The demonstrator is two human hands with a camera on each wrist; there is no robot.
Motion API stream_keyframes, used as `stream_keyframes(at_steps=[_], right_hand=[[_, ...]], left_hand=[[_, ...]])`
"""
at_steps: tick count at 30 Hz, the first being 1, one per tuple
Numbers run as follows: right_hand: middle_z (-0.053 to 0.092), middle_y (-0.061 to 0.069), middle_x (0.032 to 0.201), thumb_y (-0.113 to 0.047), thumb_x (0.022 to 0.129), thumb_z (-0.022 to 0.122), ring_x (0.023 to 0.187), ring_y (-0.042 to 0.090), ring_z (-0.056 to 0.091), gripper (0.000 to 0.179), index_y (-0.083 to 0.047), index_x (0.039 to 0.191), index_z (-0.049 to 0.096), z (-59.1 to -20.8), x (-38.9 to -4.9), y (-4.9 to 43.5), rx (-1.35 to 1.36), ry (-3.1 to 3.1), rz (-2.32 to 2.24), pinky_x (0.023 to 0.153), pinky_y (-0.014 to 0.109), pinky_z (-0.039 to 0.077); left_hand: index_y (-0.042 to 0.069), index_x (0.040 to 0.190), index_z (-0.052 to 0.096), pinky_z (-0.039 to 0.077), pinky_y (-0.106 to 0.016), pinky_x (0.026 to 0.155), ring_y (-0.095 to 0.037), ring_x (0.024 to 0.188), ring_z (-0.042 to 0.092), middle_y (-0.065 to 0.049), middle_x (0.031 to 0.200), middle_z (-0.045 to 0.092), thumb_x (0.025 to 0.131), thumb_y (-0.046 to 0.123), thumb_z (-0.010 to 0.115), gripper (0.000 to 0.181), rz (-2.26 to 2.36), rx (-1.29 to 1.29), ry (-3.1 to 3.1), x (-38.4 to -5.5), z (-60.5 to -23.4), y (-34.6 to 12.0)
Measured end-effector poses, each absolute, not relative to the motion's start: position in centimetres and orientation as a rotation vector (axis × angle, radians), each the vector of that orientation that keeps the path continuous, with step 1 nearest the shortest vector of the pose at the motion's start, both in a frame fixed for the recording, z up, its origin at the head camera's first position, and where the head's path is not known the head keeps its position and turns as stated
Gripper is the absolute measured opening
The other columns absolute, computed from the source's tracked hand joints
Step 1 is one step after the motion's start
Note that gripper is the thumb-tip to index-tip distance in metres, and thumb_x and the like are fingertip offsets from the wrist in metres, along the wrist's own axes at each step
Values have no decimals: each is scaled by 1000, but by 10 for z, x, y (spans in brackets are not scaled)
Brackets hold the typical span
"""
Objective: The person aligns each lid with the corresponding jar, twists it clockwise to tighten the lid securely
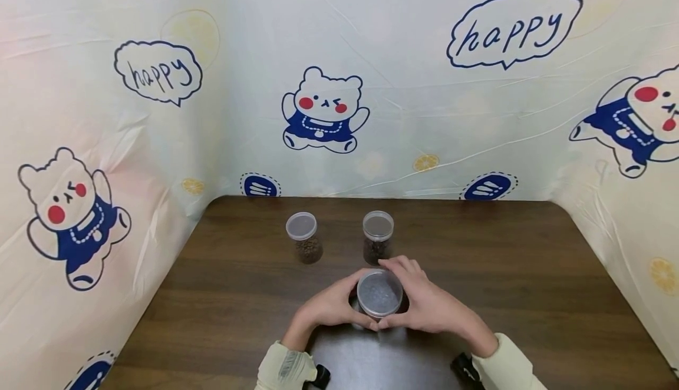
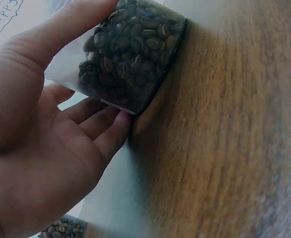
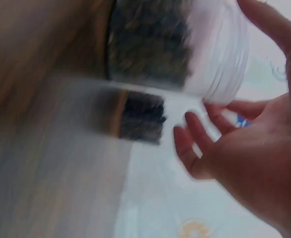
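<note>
A clear plastic jar of coffee beans (image 1: 379, 293) with a translucent lid is between both hands at the near middle of the table. My left hand (image 1: 334, 306) holds it from the left, its thumb along the near side. From the right, my right hand (image 1: 427, 301) curves round it, the two thumbs almost meeting in front. The left wrist view shows dark roasted beans (image 2: 130, 54) through the wall, with the jar's base down at the wood. In the blurred right wrist view, the fingers of the right hand (image 3: 254, 148) lie about the jar's ringed top (image 3: 229, 54).
Just beyond the hands stands a lidded jar with dark contents (image 1: 378, 234). Another lidded jar, with brown beans (image 1: 306, 247), is to its left. The dark wooden table (image 1: 239, 296) ends at a printed cloth backdrop (image 1: 403, 119).
</note>
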State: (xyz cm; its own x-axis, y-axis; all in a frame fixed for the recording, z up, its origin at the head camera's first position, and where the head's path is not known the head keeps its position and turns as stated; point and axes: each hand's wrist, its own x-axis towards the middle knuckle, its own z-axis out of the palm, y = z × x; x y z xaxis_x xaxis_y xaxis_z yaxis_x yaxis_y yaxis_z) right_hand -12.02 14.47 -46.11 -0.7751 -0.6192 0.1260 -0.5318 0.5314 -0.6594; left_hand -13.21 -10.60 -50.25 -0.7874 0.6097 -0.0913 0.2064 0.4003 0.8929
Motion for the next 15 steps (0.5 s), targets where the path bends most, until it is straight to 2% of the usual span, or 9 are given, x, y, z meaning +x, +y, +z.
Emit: stream_keyframes(at_steps=[5,11,15], right_hand=[[45,-6,153,-51,80,90,135,15,45,95,-32,159,41,-469,-135,155,-1094,2484,-1148,105,39,50],[46,-9,153,-52,80,90,134,11,44,92,-35,158,43,-473,-139,154,-1140,2460,-1169,104,37,50],[46,-9,153,-52,80,90,134,12,43,91,-33,157,46,-473,-138,153,-1136,2494,-1159,104,38,51]], left_hand=[[38,153,45,45,-31,114,-9,130,59,11,145,60,75,36,97,93,1356,710,2256,-130,-502,-106],[42,150,46,45,-29,112,-8,128,59,12,142,61,75,36,97,91,1365,679,2249,-129,-501,-106],[44,149,46,45,-29,112,-7,127,60,14,141,62,74,37,98,92,1372,668,2254,-129,-500,-106]])
